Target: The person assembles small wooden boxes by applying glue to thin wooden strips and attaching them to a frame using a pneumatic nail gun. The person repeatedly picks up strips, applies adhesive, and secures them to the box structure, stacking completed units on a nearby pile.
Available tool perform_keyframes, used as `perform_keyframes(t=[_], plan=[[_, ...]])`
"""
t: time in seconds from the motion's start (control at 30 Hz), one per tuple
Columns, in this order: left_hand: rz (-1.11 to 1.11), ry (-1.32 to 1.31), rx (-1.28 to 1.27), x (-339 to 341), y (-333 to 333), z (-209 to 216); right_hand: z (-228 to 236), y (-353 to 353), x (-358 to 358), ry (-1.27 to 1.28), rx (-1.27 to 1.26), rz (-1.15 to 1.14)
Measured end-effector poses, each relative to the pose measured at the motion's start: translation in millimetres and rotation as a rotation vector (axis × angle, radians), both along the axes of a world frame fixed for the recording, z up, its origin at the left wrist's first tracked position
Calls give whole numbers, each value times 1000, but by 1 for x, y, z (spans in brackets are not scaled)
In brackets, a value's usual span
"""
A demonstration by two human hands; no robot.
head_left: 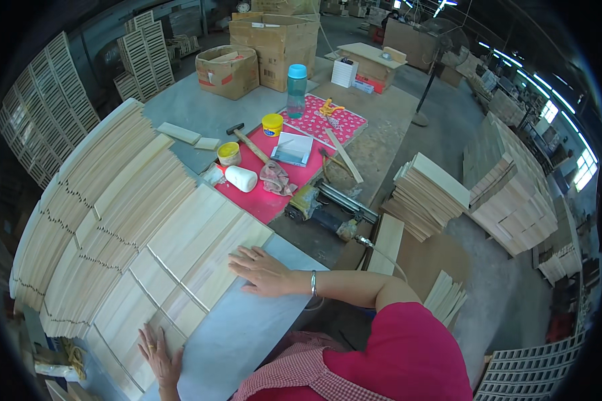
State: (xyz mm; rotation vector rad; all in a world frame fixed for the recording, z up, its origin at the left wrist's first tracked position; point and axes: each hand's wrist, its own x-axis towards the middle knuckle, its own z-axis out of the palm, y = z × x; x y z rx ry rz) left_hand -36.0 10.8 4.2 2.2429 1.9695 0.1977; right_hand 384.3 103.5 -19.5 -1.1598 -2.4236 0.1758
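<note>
1. Head camera: you press both hands flat on a row of pale wooden slats [201, 247] laid edge to edge on the grey table [247, 334].
2. Your right hand [264, 271] rests, grip spread, fingers on the slats' near edge.
3. Your left hand [159, 354] lies spread at the row's lower end.
4. Stacked slats [107, 194] fan out just beyond the row.
5. On a red mat [261, 200] farther back lie a white glue bottle [237, 178] and a hammer [247, 140].
</note>
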Motion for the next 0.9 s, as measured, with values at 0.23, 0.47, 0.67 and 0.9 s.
perform_keyframes(t=[0.23, 0.47, 0.67, 0.9], plan=[[101, 44, -3, 22, -37, -14, 8, -15, -4, -64, -39, 49], [76, 52, -109, 19, -70, 6, 8, 3, 5, -214, -12, 143], [396, 139, -135, -66, -103, 46, 49, 11, 10, -293, 83, 159], [455, 75, -60, -167, -185, 9, 68, 15, 33, -254, 139, 74]])
